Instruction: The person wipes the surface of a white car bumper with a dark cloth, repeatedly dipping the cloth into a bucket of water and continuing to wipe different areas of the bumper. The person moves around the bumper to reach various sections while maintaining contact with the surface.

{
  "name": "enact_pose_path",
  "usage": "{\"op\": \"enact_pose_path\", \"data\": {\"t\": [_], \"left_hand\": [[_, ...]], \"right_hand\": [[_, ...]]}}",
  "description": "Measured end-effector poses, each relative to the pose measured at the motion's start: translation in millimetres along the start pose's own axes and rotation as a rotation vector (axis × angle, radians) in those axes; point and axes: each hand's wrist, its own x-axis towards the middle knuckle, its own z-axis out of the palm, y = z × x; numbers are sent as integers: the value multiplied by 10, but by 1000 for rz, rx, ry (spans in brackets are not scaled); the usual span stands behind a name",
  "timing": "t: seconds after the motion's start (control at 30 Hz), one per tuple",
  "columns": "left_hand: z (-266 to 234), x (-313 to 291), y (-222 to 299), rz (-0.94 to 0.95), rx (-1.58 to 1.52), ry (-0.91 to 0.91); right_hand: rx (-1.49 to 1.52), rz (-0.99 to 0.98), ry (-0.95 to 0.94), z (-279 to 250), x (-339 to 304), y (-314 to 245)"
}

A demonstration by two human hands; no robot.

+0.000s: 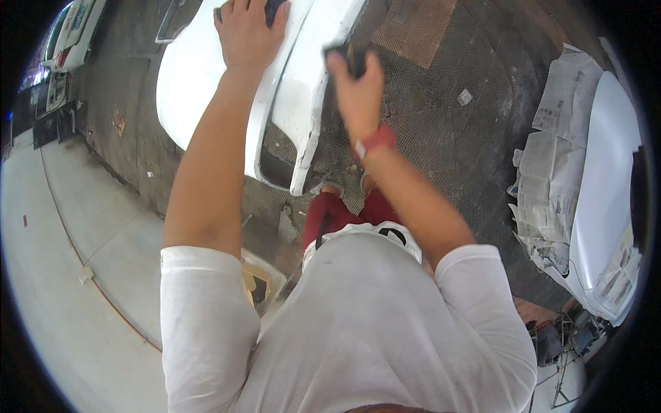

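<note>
A large white car body panel with a dark opening near its close end lies in front of me. On its upper face rests my left hand, closed over a dark pad that shows beside the thumb; the picture's top edge cuts off part of it. My right hand is just off the panel's right edge, slightly blurred. Thumb and fingers there grip a dark block. A red band circles that wrist.
Dark textured sheeting covers the floor around the panel. At the right stands another white car part, partly masked with newspaper. A cable runs along the pale floor at left. A vehicle is at the far left.
</note>
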Motion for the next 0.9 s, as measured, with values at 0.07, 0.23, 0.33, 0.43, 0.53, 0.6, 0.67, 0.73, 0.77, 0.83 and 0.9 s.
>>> {"op": "enact_pose_path", "data": {"t": [0.07, 0.23, 0.33, 0.43, 0.53, 0.6, 0.67, 0.73, 0.77, 0.83, 0.9], "left_hand": [[181, -128, -257, 65, 225, 45], [225, -127, -270, 68, 236, 30], [197, -136, -223, 41, 225, 21], [224, -124, -255, 69, 178, 39], [198, -114, -239, 65, 230, 37], [184, -104, -246, 69, 221, 37], [197, -83, -239, 70, 216, 42], [214, -129, -222, 62, 222, 31], [216, -117, -237, 63, 220, 32], [217, -123, -237, 70, 200, 33], [203, -158, -237, 72, 202, 35]], "right_hand": [[-31, 52, -69, -27, -521, 118], [69, 113, 85, 47, 396, -93], [-35, -26, 63, 52, -163, -10], [-72, -24, -2, 14, -354, 72], [51, 6, 97, 100, 239, -157], [25, 3, 59, 85, 339, -132], [-20, -34, 54, 72, -124, -56], [-24, -1, 7, 38, -375, 79], [-38, -22, 7, 30, -340, 96], [86, -15, 61, 74, -71, 9], [112, 13, 104, 119, 267, -115]]}}
